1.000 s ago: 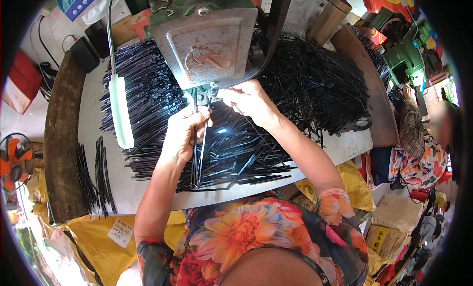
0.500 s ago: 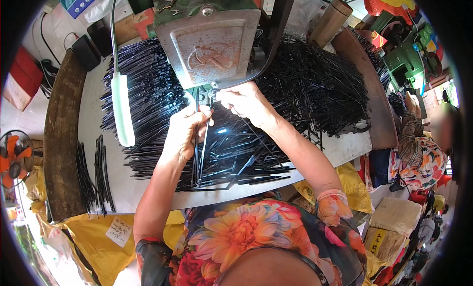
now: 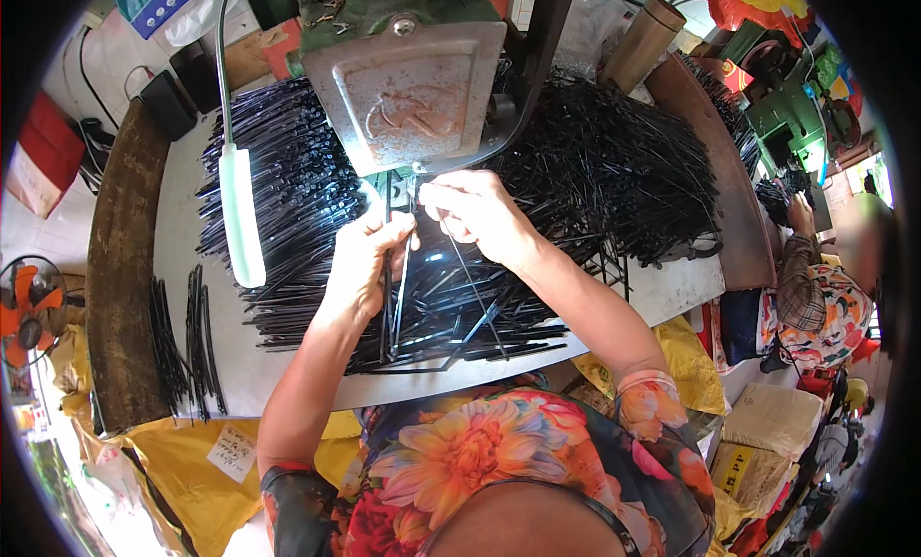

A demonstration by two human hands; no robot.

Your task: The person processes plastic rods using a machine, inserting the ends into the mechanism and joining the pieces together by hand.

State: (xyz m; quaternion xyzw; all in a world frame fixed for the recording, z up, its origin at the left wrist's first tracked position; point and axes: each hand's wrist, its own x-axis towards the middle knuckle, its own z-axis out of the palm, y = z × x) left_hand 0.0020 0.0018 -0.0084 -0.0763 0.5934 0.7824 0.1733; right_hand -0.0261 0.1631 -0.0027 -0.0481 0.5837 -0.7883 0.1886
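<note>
Pale tabletop [image 3: 673, 292] under heaps of thin black rods [image 3: 624, 164], smaller bundle [image 3: 165, 341] at left.

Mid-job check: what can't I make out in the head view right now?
- Upper tips of the black rods in the left hand: lost in glare and shadow beneath the machine housing.
- Upper end of the thin rod at the right hand: covered by its fingers.
- Machine top: cut off by the upper edge.
- Rod pile: too tangled to count.

Rods [image 3: 624, 164] lie on the table [image 3: 245, 370] beside the machine [image 3: 413, 101]
</note>
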